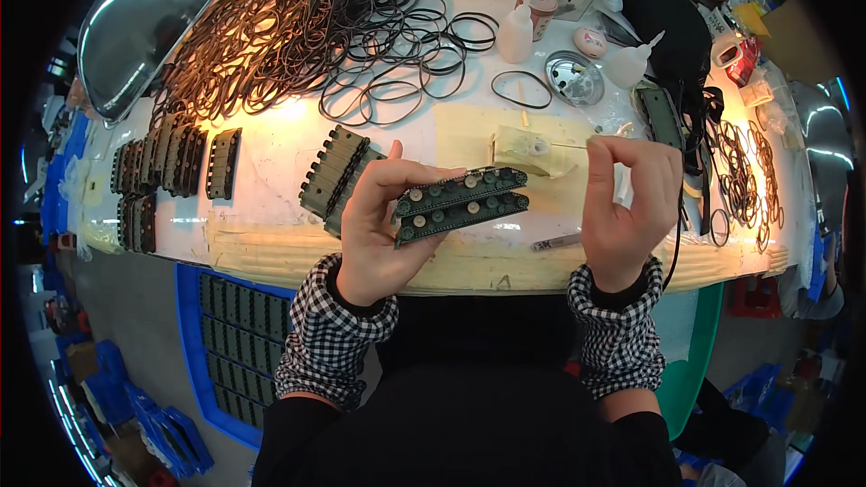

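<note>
My left hand (379,230) grips two long dark green track parts (462,203) with round pale studs, held side by side above the table's front edge. My right hand (629,207) is raised to their right, thumb and forefinger pinched on a thin black rubber ring (678,234) that hangs down past the wrist. A stack of the same green parts (336,173) lies on the white table (271,140) just behind my left hand. A large heap of black rubber rings (298,32) covers the far left of the table.
More green parts (167,167) stand in rows at the table's left. White squeeze bottles (516,33), a round metal tin (575,78) and a pale block (532,151) sit at the back right. More rings (744,171) lie far right. A blue tray (194,343) of parts sits below left.
</note>
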`<action>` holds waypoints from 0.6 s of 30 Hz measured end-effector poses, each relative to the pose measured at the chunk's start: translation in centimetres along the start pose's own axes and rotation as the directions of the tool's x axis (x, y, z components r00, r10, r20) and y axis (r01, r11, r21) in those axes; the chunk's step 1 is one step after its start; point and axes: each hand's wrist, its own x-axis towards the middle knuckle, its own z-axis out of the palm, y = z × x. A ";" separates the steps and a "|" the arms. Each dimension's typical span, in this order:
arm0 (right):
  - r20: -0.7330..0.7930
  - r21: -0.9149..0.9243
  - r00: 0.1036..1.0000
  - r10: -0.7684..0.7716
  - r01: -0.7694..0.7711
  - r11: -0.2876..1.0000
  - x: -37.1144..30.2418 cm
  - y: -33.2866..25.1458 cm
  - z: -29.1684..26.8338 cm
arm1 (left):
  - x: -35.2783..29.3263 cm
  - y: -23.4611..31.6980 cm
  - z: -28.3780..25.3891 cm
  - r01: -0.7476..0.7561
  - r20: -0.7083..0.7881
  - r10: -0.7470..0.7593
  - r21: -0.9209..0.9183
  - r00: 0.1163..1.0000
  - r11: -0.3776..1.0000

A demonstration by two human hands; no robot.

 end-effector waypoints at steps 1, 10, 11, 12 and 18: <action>-0.066 0.031 0.998 0.006 -0.004 1.000 0.0 -0.4 -0.2 | 0.0 0.0 0.0 0.002 -0.002 -0.002 0.004 1.000 1.000; 0.121 0.586 0.983 0.135 -0.180 0.790 -0.8 -3.3 1.4 | -0.1 0.1 0.0 0.016 0.015 -0.016 0.003 1.000 1.000; 0.128 0.601 0.981 0.146 -0.194 0.775 -1.0 -3.5 1.7 | 0.0 0.1 0.0 0.014 0.018 -0.014 0.003 1.000 1.000; 0.138 0.618 0.978 0.155 -0.207 0.758 -1.1 -3.8 1.9 | 0.0 0.2 0.0 0.014 0.016 -0.014 0.004 1.000 1.000; 0.183 0.626 0.960 0.213 -0.281 0.728 -1.1 -4.4 1.9 | -0.2 0.1 -0.1 0.014 0.009 -0.014 0.009 1.000 1.000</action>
